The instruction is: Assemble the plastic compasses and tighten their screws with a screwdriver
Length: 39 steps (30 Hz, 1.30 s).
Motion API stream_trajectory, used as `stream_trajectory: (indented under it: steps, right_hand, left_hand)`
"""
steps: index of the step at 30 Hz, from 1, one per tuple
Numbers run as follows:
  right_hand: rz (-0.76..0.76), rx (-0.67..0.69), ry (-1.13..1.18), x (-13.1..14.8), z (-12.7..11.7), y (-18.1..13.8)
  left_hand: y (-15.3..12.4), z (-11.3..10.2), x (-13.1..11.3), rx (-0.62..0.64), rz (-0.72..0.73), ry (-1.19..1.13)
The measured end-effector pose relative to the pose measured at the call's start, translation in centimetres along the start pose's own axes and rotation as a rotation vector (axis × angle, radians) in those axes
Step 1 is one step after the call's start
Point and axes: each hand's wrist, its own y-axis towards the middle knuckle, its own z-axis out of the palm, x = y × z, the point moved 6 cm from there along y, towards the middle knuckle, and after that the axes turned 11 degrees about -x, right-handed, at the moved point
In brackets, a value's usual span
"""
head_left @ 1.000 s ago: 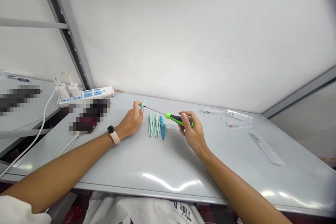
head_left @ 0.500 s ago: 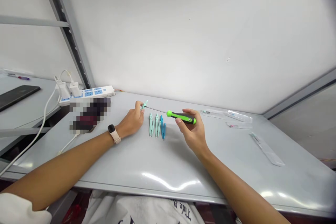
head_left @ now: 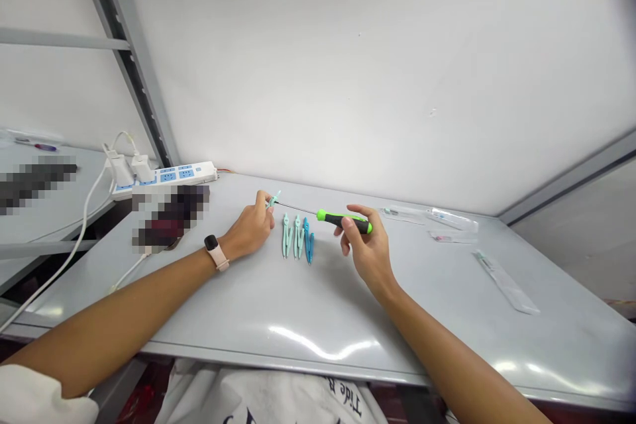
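Note:
My left hand [head_left: 252, 228], a band on its wrist, pinches a mint-green drawing compass [head_left: 274, 199] just above the table. Most of that compass is hidden by the fingers. In my right hand [head_left: 368, 245] is a screwdriver [head_left: 348, 220] with a green and black handle. Its thin shaft points left, and the tip meets the head of the held compass. Below the shaft, a row lies on the table: a mint compass [head_left: 286, 238], a second mint compass [head_left: 298, 238] and a blue compass [head_left: 308, 242].
Clear plastic sleeves with slim contents, one a long sleeve [head_left: 504, 281], lie on the grey table [head_left: 258, 305] at the right. A white power strip [head_left: 171, 175] with plugs and cables stands at the back left. A wall rises behind.
The screwdriver handle has turned, showing more black, and the fingers of my right hand have shifted around it. My left hand and the row of compasses stay put.

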Motion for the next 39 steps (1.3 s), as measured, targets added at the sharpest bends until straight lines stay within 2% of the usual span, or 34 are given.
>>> stream_trajectory:
  steps: [4,10,17,23,30,39]
  right_hand:
    - [0.024,0.000,-0.014,0.40,0.01,-0.06]
    - [-0.010,-0.027,0.082,0.44,-0.03,0.10]
    - [0.115,-0.032,0.020,0.27,0.01,0.13]
    - [-0.007,0.009,0.077,0.38,-0.06,0.15]
    - [-0.001,0.020,-0.009,0.07,0.02,0.09]
    - [-0.208,0.067,-0.077,0.11,0.02,-0.52]
  left_hand:
    - [0.00,-0.40,-0.40,-0.028,0.017,-0.013]
    - [-0.09,-0.59,-0.93,-0.021,-0.075,-0.143]
    - [-0.02,-0.41,-0.89,-0.008,-0.089,-0.193]
    - [0.12,-0.35,-0.58,-0.012,-0.092,-0.208]
    - [0.08,-0.44,-0.82,-0.011,-0.111,-0.180]
    - [0.15,-0.23,-0.25,-0.006,-0.125,-0.193]
